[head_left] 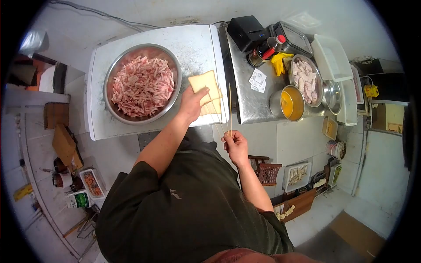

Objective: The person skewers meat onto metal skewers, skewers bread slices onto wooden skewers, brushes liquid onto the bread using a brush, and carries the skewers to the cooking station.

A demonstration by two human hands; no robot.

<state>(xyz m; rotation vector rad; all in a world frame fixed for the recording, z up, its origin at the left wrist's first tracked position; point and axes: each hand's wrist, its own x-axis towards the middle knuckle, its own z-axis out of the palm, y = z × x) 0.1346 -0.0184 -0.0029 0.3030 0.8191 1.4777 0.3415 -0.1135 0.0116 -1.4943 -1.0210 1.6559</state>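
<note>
My left hand (191, 104) is closed on slices of bread (204, 82), its thumb lying on the top slice. More bread shows just under it, at the right edge of the white table (197, 39). My right hand (236, 148) is pinched around the lower ends of several thin skewers (230, 107). Some of the skewers slant up across the bread, and one stands apart to the right. To the left of my left hand, a large metal bowl (175, 59) holds a heap of raw meat strips (142, 87).
On the steel table (245, 103) at right are a black box (247, 33), a red-capped bottle (267, 48), a yellow bag (279, 63), a bowl of pale meat (305, 81) and a metal pot with yellow liquid (287, 105). A wicker chair (268, 173) stands below.
</note>
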